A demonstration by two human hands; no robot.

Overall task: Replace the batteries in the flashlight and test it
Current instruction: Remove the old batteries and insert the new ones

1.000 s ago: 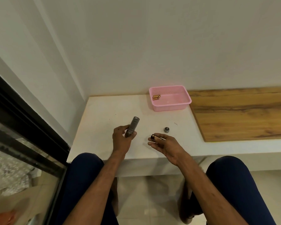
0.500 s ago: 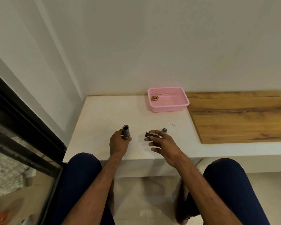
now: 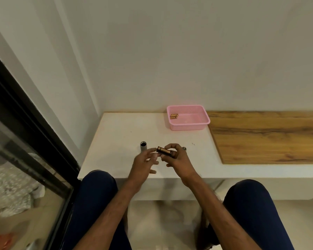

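right hand (image 3: 177, 159) grips battery holder (image 3: 164, 151) (flashlight tube (image 3: 143, 146) upright).

the basket (image 3: 197, 125) is pink with a fine dotted mesh, and the batteries (image 3: 174, 116) in it are copper-gold. the flashlight tube (image 3: 143, 148) is grey, black inside its mouth. the battery holder (image 3: 165, 152) is black with copper-gold showing. white tabletop (image 3: 116, 138), brown streaked wood-grain board (image 3: 269, 138), navy trousers (image 3: 98, 195), black window frame (image 3: 34, 127).

Soft, even, dimmish indoor light, with faint shadow beneath the smooth white tabletop (image 3: 116, 134). Wide-angle distortion bows the frame's edges. The left hand (image 3: 143, 163) is motion-blurred; detail overall soft.
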